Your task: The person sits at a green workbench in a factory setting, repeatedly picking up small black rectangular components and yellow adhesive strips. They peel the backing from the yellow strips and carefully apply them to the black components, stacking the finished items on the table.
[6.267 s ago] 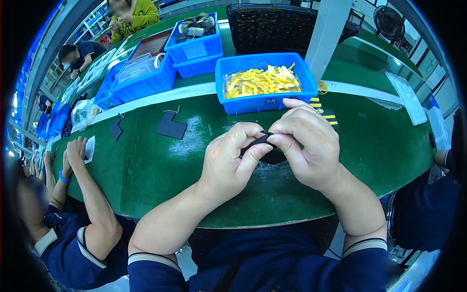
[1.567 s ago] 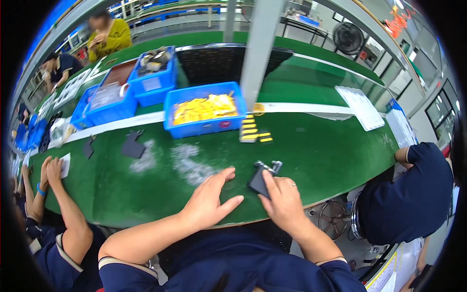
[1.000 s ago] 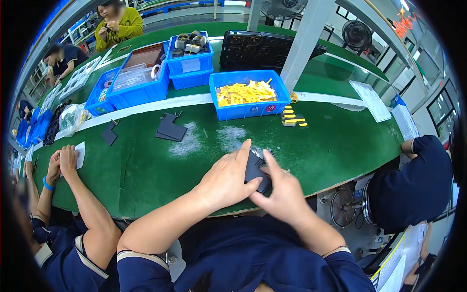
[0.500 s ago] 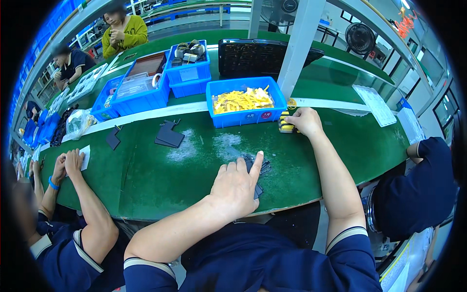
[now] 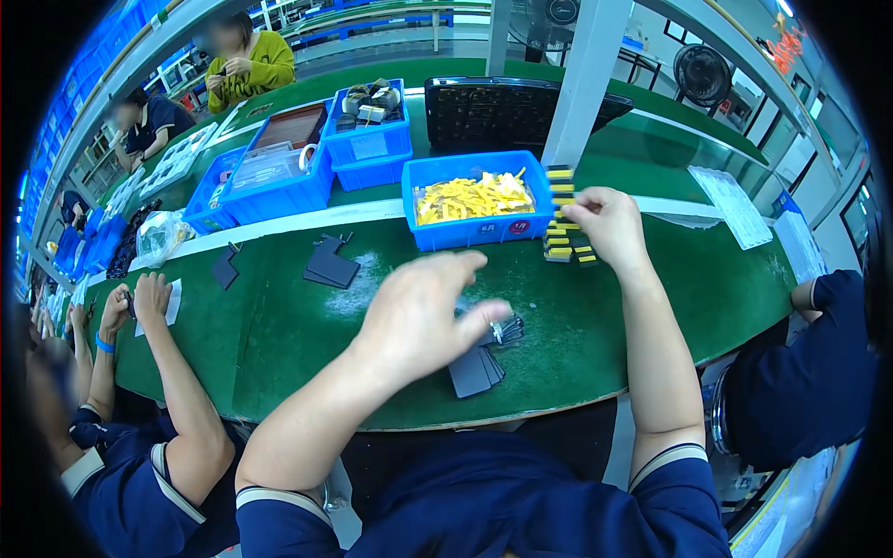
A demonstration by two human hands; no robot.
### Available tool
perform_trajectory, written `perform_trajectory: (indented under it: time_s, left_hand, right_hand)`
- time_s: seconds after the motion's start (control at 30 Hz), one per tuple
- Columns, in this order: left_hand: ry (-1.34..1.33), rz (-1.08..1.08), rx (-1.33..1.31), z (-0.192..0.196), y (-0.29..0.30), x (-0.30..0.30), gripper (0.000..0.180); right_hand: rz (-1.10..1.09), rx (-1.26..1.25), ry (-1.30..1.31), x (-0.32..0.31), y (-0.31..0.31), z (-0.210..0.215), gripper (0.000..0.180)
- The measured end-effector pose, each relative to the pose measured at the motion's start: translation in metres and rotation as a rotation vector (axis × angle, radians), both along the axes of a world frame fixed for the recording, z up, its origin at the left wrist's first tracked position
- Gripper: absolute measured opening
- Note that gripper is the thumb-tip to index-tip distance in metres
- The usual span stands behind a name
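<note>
A worker's right hand [image 5: 609, 226] pinches a black strip [image 5: 560, 189] banded in yellow, thumb and fingertips together, beside a blue bin [image 5: 446, 239]. The left hand [image 5: 414, 312], blurred, thumb and fingers spread and gripping nothing, hovers by fanned dark flat pieces [image 5: 473, 372] on a green table [image 5: 279, 344].

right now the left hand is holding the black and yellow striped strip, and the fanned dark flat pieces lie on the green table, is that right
Not quite: the head view shows the right hand holding the black and yellow striped strip. The fanned dark flat pieces do lie on the green table.
</note>
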State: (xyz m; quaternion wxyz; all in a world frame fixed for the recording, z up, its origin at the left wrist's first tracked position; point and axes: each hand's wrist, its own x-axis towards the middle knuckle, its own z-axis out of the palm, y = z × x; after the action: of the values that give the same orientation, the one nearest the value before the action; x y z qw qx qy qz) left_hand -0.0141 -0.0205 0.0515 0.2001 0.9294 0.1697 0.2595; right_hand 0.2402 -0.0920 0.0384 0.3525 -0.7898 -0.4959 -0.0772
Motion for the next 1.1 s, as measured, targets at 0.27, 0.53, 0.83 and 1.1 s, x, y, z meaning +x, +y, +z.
perform_trajectory:
  time_s: [0.27,0.53,0.83,1.1]
  left_hand:
    - [-0.236,-0.019,0.207,-0.025,0.034,0.013,0.022]
    - [-0.228,0.030,-0.666,-0.050,0.047,0.013,0.008]
    - [-0.450,-0.182,-1.083,-0.049,0.038,0.017,0.016]
    - [0.039,0.126,-0.562,-0.062,0.052,0.020,0.010]
  right_hand:
    - [0.518,-0.048,-0.550,-0.079,0.010,0.015,0.004]
    - [0.520,0.239,0.789,-0.064,0.025,-0.017,0.018]
    - [0.576,0.100,1.115,-0.081,0.017,-0.021,0.021]
    - [0.477,0.237,1.049,-0.073,0.018,-0.019,0.015]
